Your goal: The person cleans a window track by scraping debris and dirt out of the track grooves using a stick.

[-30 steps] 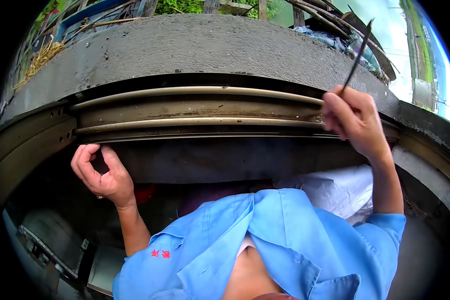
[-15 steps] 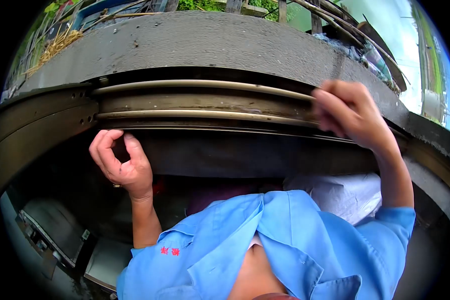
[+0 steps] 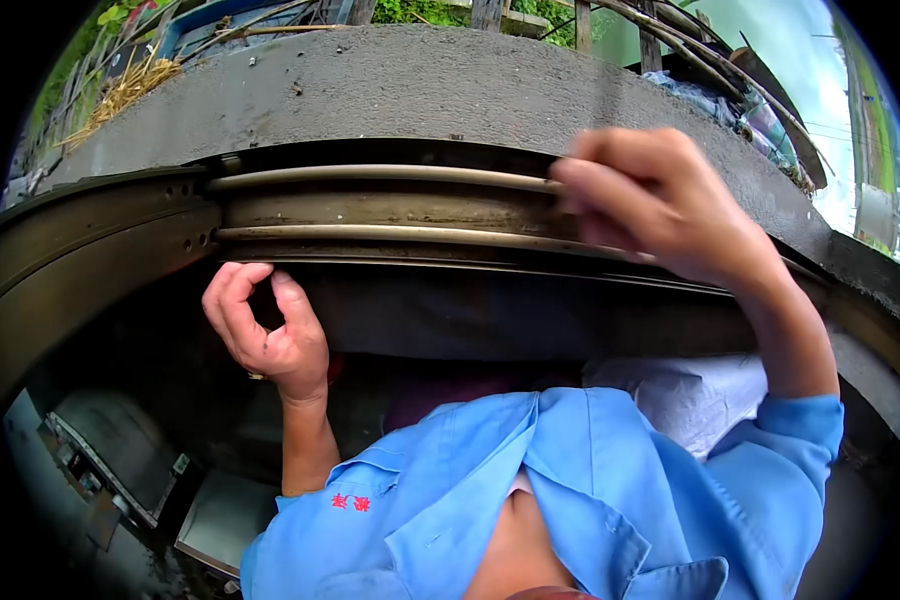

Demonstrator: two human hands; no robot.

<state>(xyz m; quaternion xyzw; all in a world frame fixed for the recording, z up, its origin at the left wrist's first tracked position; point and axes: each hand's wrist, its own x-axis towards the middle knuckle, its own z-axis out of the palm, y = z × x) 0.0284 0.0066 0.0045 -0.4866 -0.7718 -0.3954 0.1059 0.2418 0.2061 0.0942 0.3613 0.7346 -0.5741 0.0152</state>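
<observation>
A metal sliding-window track [image 3: 390, 208] with two raised rails runs across the view. My left hand [image 3: 270, 330] is at the frame's lower edge near the left corner, fingers and thumb curled into a ring with their tips against the edge. Whatever lies between those tips, if anything, is too small to make out. Over the right part of the rails, my right hand [image 3: 660, 200] is closed, thumb pressed toward the bent fingers. Its fingertips are blurred by motion, so what they hold is hidden.
Beyond the track lies a concrete ledge [image 3: 410, 90] with straw [image 3: 125, 100], sticks and plastic behind it. The brown side frame [image 3: 100, 270] stands at left. Below are a white sack [image 3: 705, 395] and a dark-topped box-like object [image 3: 120, 450].
My right hand has moved left along the rails. The whole view has shifted slightly to the right, and my left hand keeps its place at the frame's edge.
</observation>
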